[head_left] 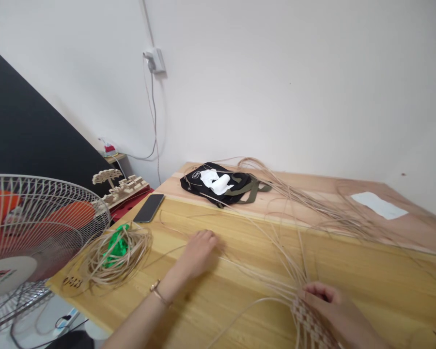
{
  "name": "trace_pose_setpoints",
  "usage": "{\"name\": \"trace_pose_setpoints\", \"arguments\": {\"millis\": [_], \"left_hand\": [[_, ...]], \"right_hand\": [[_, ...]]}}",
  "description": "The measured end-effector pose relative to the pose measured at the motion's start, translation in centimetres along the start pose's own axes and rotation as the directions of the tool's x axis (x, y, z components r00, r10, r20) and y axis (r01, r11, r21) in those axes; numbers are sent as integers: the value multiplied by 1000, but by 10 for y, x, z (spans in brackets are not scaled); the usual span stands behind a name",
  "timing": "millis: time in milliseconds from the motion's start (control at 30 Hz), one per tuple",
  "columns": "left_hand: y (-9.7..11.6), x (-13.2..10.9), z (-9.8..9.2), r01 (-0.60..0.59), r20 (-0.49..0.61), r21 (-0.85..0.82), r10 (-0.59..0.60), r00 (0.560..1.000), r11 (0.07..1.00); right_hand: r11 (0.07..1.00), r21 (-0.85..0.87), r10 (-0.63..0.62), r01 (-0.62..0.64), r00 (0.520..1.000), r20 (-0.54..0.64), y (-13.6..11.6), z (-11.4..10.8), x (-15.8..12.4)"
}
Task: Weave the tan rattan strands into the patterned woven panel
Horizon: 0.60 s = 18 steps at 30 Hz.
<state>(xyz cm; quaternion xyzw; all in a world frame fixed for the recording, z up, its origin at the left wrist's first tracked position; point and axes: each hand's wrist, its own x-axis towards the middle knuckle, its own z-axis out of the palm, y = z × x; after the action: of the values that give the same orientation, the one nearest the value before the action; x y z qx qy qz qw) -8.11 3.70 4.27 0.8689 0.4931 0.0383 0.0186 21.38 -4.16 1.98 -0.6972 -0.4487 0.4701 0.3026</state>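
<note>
In the head view: pinched between thumb and forefinger of the right hand (336,309), the upper edge of a pale weave (310,320), lying against that hand on its left and running out at the bottom. Held there, presumably, to keep the crossings tight right where the loose strands (279,286) fan out. Left of this, low over the table (189,315), the left hand (199,254), fingers bent and blurred, near a few strand ends; impossible to tell any grip.

Left of the left hand, a coil (136,254) around something green (118,248), probably wound up against tangling. Behind the coil, a phone (148,208), likely set clear of the work. Beyond the left hand, a black bag (241,182) with tissue (220,184) on top; beyond the right hand, a long bundle (294,191), apparently laid lengthwise for tidiness.

As for writing: on the bag, a pale oval logo (196,174), too small to read; on the fan (51,228), far left of the left hand, reddish lettering, illegible; on the table's near-left corner, dark marks (71,282), perhaps digits.
</note>
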Motion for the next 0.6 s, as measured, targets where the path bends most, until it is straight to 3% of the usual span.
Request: {"name": "trace_pose_setpoints", "arguments": {"millis": [133,300,467,600], "left_hand": [[54,-4,12,-245,-114,-197,226,967,949],[93,13,32,-353,-149,-135,334,931,926],[87,28,46,-423,-170,68,429,887,903],[67,24,45,-363,-160,148,384,909,920]], "right_hand": [[1000,10,9,-9,1000,-7,-1,0,0],[997,70,18,-19,1000,14,10,-1,6],[998,62,11,-14,999,39,8,-6,3],[997,60,36,-39,998,55,3,-7,0]]}}
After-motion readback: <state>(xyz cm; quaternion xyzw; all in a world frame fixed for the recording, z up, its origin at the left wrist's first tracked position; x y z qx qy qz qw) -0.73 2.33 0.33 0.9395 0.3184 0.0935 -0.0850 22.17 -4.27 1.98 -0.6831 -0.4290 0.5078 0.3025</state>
